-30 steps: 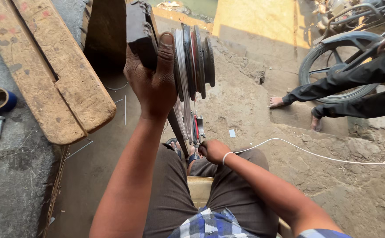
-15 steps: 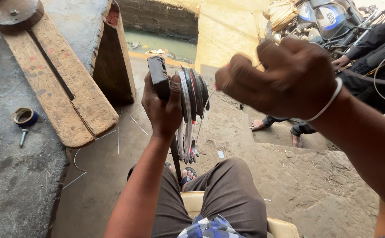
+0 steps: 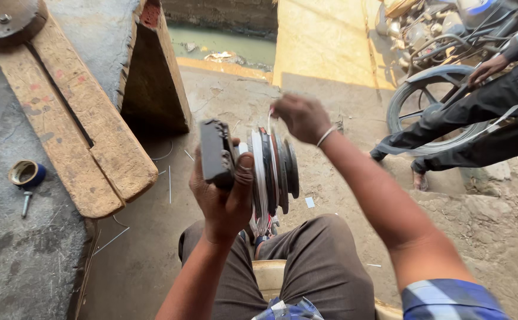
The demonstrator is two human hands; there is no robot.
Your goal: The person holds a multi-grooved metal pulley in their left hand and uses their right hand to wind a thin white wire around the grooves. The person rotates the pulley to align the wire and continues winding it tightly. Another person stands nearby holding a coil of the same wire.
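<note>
My left hand (image 3: pixel 226 198) grips a dark block-shaped part (image 3: pixel 216 153) fixed to a stack of round discs (image 3: pixel 274 169), holding the whole assembly upright above my knees. The discs are dark, white and reddish and stand on edge. My right hand (image 3: pixel 300 117) is raised over the top of the discs, fingers pinched on a thin white strand (image 3: pixel 269 120) that runs down to the discs. A white band circles that wrist. I sit on a pale stool (image 3: pixel 271 278) in brown trousers.
Two wooden planks (image 3: pixel 75 130) lie on a grey slab at left, with a roll of tape (image 3: pixel 26 173) and a bolt (image 3: pixel 26 203) beside them. Another person (image 3: pixel 478 112) stands by a motorcycle wheel (image 3: pixel 425 106) at right. A drain with green water (image 3: pixel 223 44) runs behind.
My right hand rose from near my knee, swung high and close to the camera, then came down onto the top of the discs. The left hand kept holding the assembly.
</note>
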